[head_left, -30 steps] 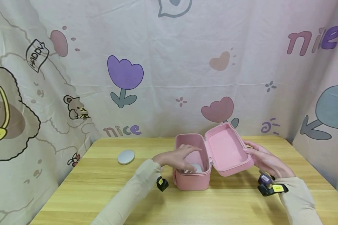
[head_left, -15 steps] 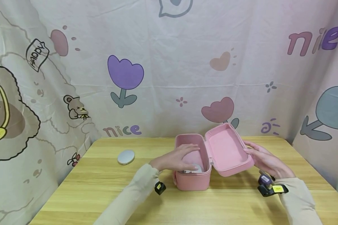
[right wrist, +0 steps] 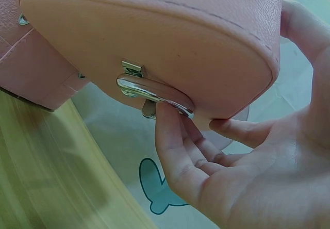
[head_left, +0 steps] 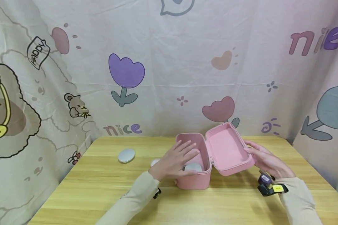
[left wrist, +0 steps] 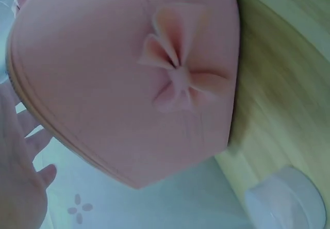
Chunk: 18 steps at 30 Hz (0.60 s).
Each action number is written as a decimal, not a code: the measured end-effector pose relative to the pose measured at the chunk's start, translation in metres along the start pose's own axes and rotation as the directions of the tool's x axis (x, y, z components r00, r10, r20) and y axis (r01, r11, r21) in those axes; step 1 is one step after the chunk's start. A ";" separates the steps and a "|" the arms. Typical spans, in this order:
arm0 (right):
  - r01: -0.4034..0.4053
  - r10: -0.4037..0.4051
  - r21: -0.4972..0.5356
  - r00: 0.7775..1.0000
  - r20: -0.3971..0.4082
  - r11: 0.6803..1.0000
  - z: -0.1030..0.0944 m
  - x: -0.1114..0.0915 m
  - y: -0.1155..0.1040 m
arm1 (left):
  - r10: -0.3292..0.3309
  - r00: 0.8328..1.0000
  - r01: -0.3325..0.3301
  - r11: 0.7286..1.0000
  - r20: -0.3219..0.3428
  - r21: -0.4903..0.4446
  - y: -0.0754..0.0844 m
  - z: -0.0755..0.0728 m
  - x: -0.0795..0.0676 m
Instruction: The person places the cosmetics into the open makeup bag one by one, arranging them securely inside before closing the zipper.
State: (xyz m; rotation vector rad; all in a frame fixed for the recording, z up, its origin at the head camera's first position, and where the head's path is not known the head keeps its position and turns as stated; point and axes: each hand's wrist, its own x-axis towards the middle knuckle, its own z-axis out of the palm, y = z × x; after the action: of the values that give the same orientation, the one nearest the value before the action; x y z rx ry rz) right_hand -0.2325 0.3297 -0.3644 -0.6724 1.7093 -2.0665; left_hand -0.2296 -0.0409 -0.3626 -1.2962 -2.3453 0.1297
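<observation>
A pink case [head_left: 192, 181] stands on the table with its lid [head_left: 228, 148] swung out to the right. Over the case's left rim my left hand [head_left: 173, 159] is spread with straight fingers, holding nothing. Beneath its fingertips, a silvery-white round object [head_left: 193, 167] lies inside the case, partly hidden by the hand. My right hand [head_left: 267, 159] grips the lid's outer edge. In the right wrist view, its fingers curl at the metal-trimmed carry handle [right wrist: 154, 92] on the lid's outside. The left wrist view shows a pink bow [left wrist: 180, 77] on the case's side.
A flat silver round tin [head_left: 126, 155] lies on the wooden table [head_left: 101, 187] to the left. Just beyond my left wrist is a white round container [left wrist: 286, 200], mostly hidden by the hand in the head view. A patterned cloth [head_left: 169, 68] hangs behind the table.
My left hand has drawn back from inside the case and turned palm down with its fingers spread. The white container beside the case has come into view. My right hand and the lid stay put.
</observation>
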 end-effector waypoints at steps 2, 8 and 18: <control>0.008 -0.008 0.008 1.000 0.013 1.000 0.000 0.000 0.001 | 0.010 1.000 -0.008 0.999 -0.029 0.054 0.000 0.002 -0.003; 0.011 -0.011 0.013 1.000 0.019 1.000 0.001 0.000 0.000 | 0.014 0.994 -0.001 0.993 -0.109 0.116 -0.001 0.007 -0.013; -0.009 0.009 -0.023 1.000 -0.020 1.000 0.005 0.003 -0.002 | -0.098 0.929 0.129 0.989 -0.357 0.065 -0.013 0.009 -0.041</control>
State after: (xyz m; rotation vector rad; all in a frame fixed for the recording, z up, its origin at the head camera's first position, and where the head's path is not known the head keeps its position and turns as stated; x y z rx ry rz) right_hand -0.2313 0.3244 -0.3610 -0.6522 1.7460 -2.0569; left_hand -0.2254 -0.0802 -0.3811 -1.0393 -2.0739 -0.0360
